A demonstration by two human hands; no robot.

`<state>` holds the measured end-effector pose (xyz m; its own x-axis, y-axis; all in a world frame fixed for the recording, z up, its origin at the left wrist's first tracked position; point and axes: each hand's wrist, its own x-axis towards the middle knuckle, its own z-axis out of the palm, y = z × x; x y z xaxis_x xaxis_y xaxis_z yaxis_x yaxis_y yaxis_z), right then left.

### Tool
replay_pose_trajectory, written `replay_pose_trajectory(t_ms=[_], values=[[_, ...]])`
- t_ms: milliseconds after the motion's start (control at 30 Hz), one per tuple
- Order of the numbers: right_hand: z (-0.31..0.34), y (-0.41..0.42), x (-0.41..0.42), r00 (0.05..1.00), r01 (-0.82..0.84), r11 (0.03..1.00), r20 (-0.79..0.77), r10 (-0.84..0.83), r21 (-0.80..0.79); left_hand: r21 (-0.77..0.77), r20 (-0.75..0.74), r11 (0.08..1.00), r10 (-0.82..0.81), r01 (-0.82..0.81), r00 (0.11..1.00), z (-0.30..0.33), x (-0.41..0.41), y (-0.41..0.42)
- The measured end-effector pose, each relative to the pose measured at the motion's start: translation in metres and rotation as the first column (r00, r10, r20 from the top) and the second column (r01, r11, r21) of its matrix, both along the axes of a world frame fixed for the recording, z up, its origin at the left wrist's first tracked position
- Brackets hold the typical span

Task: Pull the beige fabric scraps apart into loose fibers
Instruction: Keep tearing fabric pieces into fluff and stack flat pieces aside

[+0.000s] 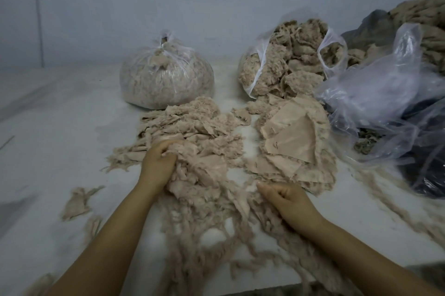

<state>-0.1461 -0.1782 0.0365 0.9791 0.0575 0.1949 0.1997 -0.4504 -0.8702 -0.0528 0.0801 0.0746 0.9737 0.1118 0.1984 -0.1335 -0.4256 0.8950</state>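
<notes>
Loose fibers (204, 242) trail toward her between both forearms; left hand (157, 163) grips the beige scraps (197, 131) lying ahead, right hand (286, 201) pinches strands pulled rightward, nearer her.

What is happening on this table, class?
A person is pulling beige scraps apart by hand. The left hand grips a clump in the middle pile; the right hand is curled on loose fibers near the front edge. A pile of flatter, uncut scraps lies to the right. Behind stand a tied bag and an open bag, both filled with fibers.
</notes>
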Motion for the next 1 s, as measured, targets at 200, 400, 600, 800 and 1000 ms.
replay_pose_trajectory(t_ms=[200,400,600,800,1000], values=[[0.005,0.017,-0.004,0.984,0.144,0.930,0.149,-0.098,-0.338,0.135,0.060,0.990,-0.040,0.032,0.997,0.003,-0.015,0.015],[0.014,0.080,0.018,0.978,-0.070,0.871,0.139,0.156,-0.486,0.083,0.076,0.981,-0.181,0.175,0.980,0.008,-0.040,0.005],[0.022,0.087,0.033,0.996,0.052,0.990,0.065,-0.061,0.128,0.356,-0.103,0.824,-0.433,0.440,0.895,-0.008,-0.053,0.014],[0.028,0.072,0.044,0.993,0.106,0.944,0.020,-0.118,0.313,0.252,-0.100,0.904,-0.332,0.346,0.938,-0.006,-0.040,0.022],[0.039,0.067,0.055,0.975,0.218,0.857,-0.066,-0.212,0.466,0.243,0.009,0.949,-0.211,0.203,0.977,-0.002,-0.032,0.022]])
